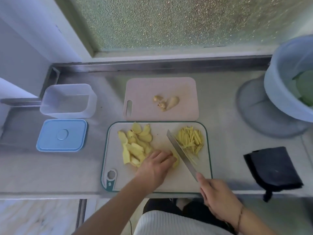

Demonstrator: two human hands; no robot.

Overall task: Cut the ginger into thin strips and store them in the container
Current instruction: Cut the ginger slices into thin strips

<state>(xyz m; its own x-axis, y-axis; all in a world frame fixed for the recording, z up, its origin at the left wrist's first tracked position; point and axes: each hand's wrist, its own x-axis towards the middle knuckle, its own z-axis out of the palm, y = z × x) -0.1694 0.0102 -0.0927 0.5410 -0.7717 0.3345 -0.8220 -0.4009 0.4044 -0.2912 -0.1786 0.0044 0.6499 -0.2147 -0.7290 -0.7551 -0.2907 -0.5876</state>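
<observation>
Ginger slices (135, 145) lie heaped on the left half of the green-rimmed cutting board (183, 182) in front of us, and a pile of thin ginger strips (191, 139) sits on its right half. Our left hand (155, 167) presses down on a slice (176, 160) near the board's middle, fingers curled over it. Our right hand (218, 199) is wrapped around the handle of the knife (181, 151), whose blade runs diagonally between the slice and the strips, its edge just beside our left fingertips.

Behind this board, touching its far edge, we see a pink cutting board (144, 89) holding a few ginger trimmings (166, 102). Well to the left stands the clear plastic container (67, 100), open, with nothing visible inside. Its blue lid (61, 135) lies flat on the steel counter (220, 102) just in front of it. At far right a pale blue bowl (277, 78) holds something green (304, 85) that we cannot identify. A dark cloth (272, 168) lies folded near the counter's front edge.
</observation>
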